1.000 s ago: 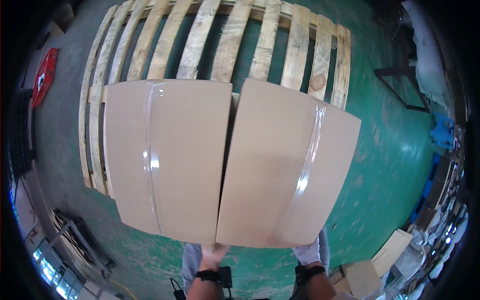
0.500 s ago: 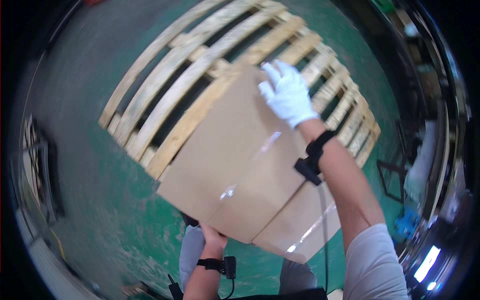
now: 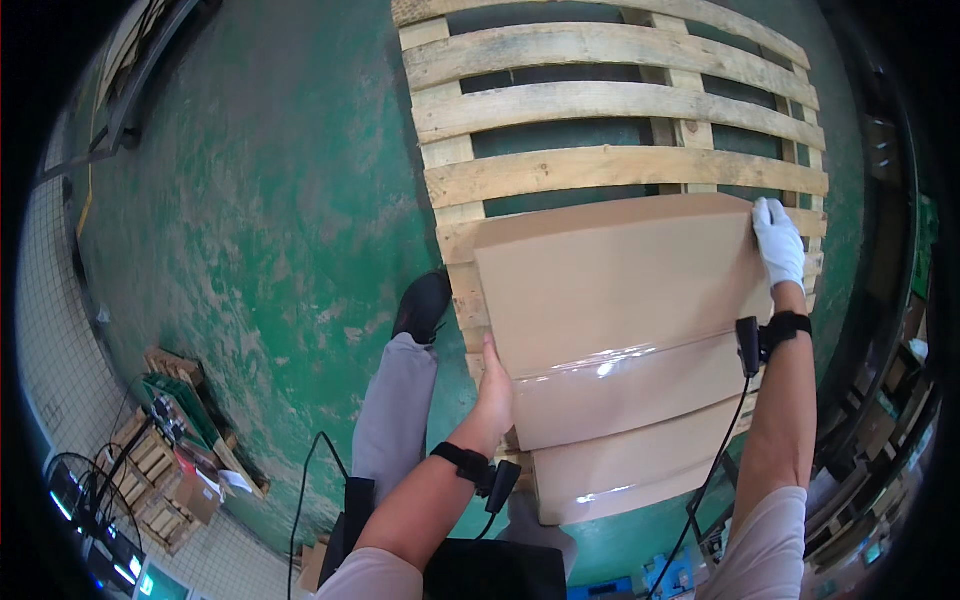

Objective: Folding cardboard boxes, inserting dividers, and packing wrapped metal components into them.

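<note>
A flat brown cardboard box (image 3: 610,290), sealed with clear tape, lies at the near side of a wooden pallet (image 3: 600,170). My bare left hand (image 3: 495,390) grips its left side; the thumb points up along the edge and the other fingers are hidden. At the far right corner, my white-gloved right hand (image 3: 780,240) holds the box with its fingers bent over the edge. A second taped cardboard box (image 3: 630,460) shows just nearer to me, partly covered by the first one.
Green painted floor (image 3: 270,230) surrounds the pallet. My left shoe (image 3: 423,305) stands beside its left edge. Wooden scraps and a small carton (image 3: 195,497) lie at the lower left. A cable (image 3: 700,490) hangs from my right wrist, and shelving lines the right side.
My view has turned, so the pallet and boxes now appear straighter and farther right. My left hand has gone from the near corner to the left side; my right hand stays at the far edge, now its right corner.
</note>
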`<act>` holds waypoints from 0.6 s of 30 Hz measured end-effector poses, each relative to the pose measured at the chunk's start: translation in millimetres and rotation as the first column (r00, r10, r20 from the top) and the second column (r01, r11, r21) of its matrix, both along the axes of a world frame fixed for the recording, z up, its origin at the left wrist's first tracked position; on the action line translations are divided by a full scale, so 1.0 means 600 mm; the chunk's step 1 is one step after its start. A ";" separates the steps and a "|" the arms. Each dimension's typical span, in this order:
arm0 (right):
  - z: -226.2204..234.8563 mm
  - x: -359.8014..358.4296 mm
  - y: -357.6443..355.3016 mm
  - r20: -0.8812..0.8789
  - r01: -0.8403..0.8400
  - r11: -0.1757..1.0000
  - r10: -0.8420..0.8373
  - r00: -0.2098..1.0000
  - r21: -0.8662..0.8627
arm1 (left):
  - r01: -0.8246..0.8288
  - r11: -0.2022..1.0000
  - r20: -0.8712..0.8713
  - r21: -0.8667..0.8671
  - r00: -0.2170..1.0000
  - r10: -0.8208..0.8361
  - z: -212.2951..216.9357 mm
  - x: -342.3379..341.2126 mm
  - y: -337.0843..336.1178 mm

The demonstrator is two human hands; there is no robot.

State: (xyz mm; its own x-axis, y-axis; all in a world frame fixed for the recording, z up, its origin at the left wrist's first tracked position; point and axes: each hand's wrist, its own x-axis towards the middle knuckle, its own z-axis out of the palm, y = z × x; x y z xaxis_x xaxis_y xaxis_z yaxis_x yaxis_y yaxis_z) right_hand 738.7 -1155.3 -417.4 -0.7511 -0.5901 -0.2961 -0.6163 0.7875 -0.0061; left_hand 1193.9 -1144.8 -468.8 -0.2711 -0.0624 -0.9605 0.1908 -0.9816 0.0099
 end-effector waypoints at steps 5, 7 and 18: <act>-0.038 0.002 0.056 -0.017 0.008 0.997 -0.006 1.000 0.082 | 0.037 0.990 0.037 -0.138 0.999 -0.032 -0.030 0.023 0.002; -0.056 0.015 0.075 -0.062 0.019 0.945 -0.041 0.997 -0.326 | -0.067 0.991 -0.012 -0.117 0.998 0.066 -0.030 0.017 0.003; 0.011 0.048 0.308 0.230 0.584 0.810 -0.559 0.797 -0.055 | -0.132 0.987 -0.023 -0.091 0.991 0.130 0.042 0.026 -0.058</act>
